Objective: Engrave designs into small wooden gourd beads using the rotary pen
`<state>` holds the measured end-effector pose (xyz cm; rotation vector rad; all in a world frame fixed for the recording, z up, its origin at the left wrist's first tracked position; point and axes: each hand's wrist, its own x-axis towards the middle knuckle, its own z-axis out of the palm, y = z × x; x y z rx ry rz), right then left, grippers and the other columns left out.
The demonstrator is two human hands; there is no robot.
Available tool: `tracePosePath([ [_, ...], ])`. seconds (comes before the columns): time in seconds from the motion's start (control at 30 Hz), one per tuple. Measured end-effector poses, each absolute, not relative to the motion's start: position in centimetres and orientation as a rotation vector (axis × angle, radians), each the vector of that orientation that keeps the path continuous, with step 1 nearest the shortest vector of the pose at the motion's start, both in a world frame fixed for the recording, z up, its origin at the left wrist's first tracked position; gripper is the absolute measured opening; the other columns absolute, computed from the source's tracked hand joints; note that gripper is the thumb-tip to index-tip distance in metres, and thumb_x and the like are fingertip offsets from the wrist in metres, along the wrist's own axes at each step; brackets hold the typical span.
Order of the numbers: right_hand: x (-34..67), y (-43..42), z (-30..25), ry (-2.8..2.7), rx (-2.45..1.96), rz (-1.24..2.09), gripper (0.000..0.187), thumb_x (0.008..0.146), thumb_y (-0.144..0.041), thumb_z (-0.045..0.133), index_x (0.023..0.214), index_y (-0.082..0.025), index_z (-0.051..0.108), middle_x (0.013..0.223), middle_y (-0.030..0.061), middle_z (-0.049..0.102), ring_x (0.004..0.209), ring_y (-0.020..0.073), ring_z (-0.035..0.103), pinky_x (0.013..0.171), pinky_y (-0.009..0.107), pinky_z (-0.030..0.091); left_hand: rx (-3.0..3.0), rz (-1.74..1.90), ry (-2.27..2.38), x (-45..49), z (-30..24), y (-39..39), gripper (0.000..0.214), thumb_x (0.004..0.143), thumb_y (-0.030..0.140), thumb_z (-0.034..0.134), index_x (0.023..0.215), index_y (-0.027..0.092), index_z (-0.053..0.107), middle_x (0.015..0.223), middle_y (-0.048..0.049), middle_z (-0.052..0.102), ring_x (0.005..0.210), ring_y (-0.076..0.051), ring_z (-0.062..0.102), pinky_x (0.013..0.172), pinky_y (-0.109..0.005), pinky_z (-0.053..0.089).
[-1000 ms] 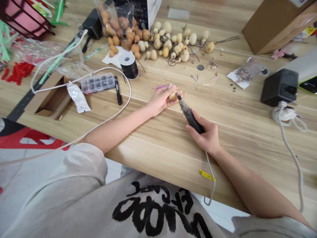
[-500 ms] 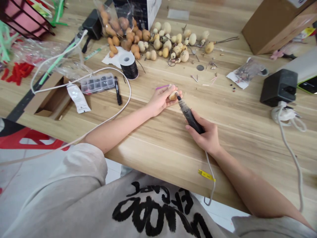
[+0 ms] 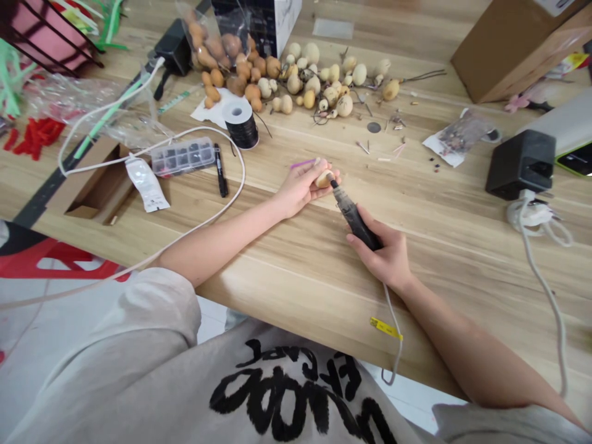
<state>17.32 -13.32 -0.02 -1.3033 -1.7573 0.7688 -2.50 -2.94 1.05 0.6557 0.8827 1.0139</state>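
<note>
My left hand (image 3: 300, 187) rests on the wooden table (image 3: 287, 259) with its fingers closed round a small tan gourd (image 3: 322, 179). My right hand (image 3: 386, 253) grips a dark pen-shaped rotary tool (image 3: 354, 217) like a pencil. The tool's tip touches the gourd at the fingertips of my left hand. A grey cord (image 3: 393, 333) runs from the tool's back end over the table's near edge.
A heap of small gourds (image 3: 296, 80) lies at the back, beside a spool of black cord (image 3: 241, 122), a black marker (image 3: 221, 168) and a clear parts case (image 3: 182, 155). A black power box (image 3: 522, 163) sits at right, a cardboard box (image 3: 513, 49) behind it. A white cable (image 3: 203, 219) loops at left.
</note>
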Motion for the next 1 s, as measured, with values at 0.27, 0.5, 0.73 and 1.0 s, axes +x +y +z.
tracePosePath([
  [0.27,17.3,-13.3,0.0,-1.725,-1.340,0.808,0.060,0.083,-0.031,0.068,0.140,-0.014,0.061,0.103,0.0090,0.079,0.091,0.0261,0.075,0.089,0.040,0.058,0.682,1.003,0.886,-2.5,1.0,-2.9,0.035,0.087,0.050,0.067,0.096,0.016,0.062,0.102,-0.0067,0.076,0.109,-0.017,0.071,0.102,-0.034,0.052],
  [0.5,17.3,-13.3,-0.1,-1.715,-1.349,0.828,0.062,0.082,-0.032,0.068,0.141,-0.013,0.060,0.106,0.0100,0.078,0.095,0.0273,0.075,0.092,0.041,0.057,0.666,0.990,0.873,-2.5,1.2,-3.1,0.034,0.089,0.048,0.066,0.097,0.015,0.060,0.101,-0.0058,0.075,0.106,-0.016,0.071,0.101,-0.033,0.052],
  [0.73,17.4,-13.3,-0.2,-1.730,-1.345,0.857,0.061,0.083,-0.032,0.068,0.141,-0.015,0.060,0.109,0.0091,0.078,0.099,0.0285,0.075,0.096,0.043,0.056,0.569,1.087,0.927,-2.3,1.3,-2.9,0.037,0.087,0.052,0.066,0.095,0.017,0.058,0.082,-0.0017,0.070,0.080,-0.011,0.070,0.080,-0.024,0.055],
  [1.0,17.4,-13.2,-0.2,-1.727,-1.323,0.850,0.059,0.083,-0.030,0.068,0.139,-0.014,0.062,0.114,0.0113,0.077,0.104,0.0299,0.074,0.097,0.045,0.057,0.746,1.240,0.735,-1.1,4.2,-6.6,0.040,0.076,0.043,0.080,0.068,0.017,0.050,0.059,0.0055,0.053,0.051,-0.003,0.049,0.051,-0.017,0.038],
])
